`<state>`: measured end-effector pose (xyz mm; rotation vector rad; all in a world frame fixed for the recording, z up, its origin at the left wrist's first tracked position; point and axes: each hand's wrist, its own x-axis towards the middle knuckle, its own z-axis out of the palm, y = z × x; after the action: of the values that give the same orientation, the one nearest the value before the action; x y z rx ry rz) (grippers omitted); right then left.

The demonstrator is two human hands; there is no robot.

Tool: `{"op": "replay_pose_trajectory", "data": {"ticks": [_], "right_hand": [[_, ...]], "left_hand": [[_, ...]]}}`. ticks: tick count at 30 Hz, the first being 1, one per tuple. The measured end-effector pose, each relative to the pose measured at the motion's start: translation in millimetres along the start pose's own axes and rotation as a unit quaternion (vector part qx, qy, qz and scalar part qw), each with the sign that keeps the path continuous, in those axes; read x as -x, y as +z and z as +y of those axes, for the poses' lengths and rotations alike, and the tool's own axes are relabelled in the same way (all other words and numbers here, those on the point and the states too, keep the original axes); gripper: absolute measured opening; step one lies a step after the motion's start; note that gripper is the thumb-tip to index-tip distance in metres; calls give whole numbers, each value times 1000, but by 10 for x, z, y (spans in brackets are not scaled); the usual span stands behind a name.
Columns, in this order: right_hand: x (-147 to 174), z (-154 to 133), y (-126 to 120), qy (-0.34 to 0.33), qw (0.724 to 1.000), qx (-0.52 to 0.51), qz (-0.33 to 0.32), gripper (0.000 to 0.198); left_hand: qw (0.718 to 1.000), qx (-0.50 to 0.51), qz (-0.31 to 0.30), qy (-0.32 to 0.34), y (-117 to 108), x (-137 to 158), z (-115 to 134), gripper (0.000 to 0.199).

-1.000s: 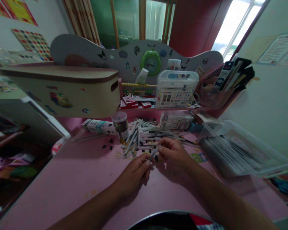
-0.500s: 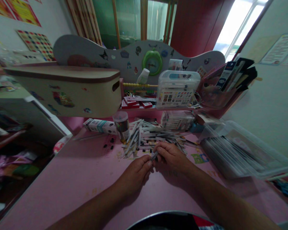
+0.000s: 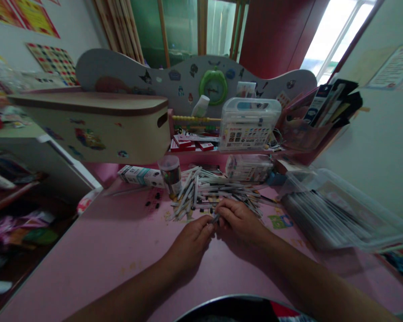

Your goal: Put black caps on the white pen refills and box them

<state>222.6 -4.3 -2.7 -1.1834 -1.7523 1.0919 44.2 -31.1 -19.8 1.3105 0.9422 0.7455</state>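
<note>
Both hands meet low over the pink desk (image 3: 121, 237), in front of a heap of loose pens (image 3: 191, 190). My left hand (image 3: 193, 239) pinches one end of a short grey pen (image 3: 215, 218) between thumb and fingers. The other end is gripped by my right hand (image 3: 240, 219), its fingers curled over it. Most of that pen is hidden by the fingers. Several small black pieces, like caps (image 3: 157, 196), lie left of the heap.
A clear cup (image 3: 170, 174) and a long box (image 3: 141, 175) stand behind on the left. On the right, a clear plastic bin (image 3: 376, 223) holds many pens. A shelf above carries a cream storage box (image 3: 121, 134) and a clear marker case (image 3: 250, 125).
Both hands stay almost in place, still on the pen. The whole view shifts very slightly, and nothing on the desk has visibly moved.
</note>
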Motion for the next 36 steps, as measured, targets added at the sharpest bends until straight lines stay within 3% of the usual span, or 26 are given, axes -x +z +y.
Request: {"op": "replay_pose_trajectory", "data": {"ticks": [7,11,15,17,22,28,30,32,34,36], "right_hand": [[-21,-12,-25,9,1000,-20,-17,20],[-16,-87,-172,25,994,29,-106,11],[14,-253,-315,10,956,168,-239,8],[34,-378,-365,-6,929,264,-261,8],[190,-683,-620,-9,882,444,-159,14],[663,-1035,-1401,-40,894,446,12,21],[807,-1127,-1701,21,876,474,84,26],[901,-1152,-1970,133,834,515,147,23],[947,-1090,-2182,241,794,539,145,19],[962,-955,-2320,291,776,549,111,17]], "left_hand": [[1000,8,0,-13,5,4,52,27],[998,15,-30,-51,-5,29,76,23],[994,-45,-76,-67,-42,63,112,13],[992,-50,-89,-71,-60,71,125,10],[993,-1,-81,-89,-85,55,78,13],[993,-1,-76,-88,-83,37,69,17],[993,3,-71,-90,-69,42,92,18],[994,4,-65,-91,-53,49,115,18],[994,4,-64,-92,-39,55,134,17],[994,3,-65,-90,-31,59,146,16]]}}
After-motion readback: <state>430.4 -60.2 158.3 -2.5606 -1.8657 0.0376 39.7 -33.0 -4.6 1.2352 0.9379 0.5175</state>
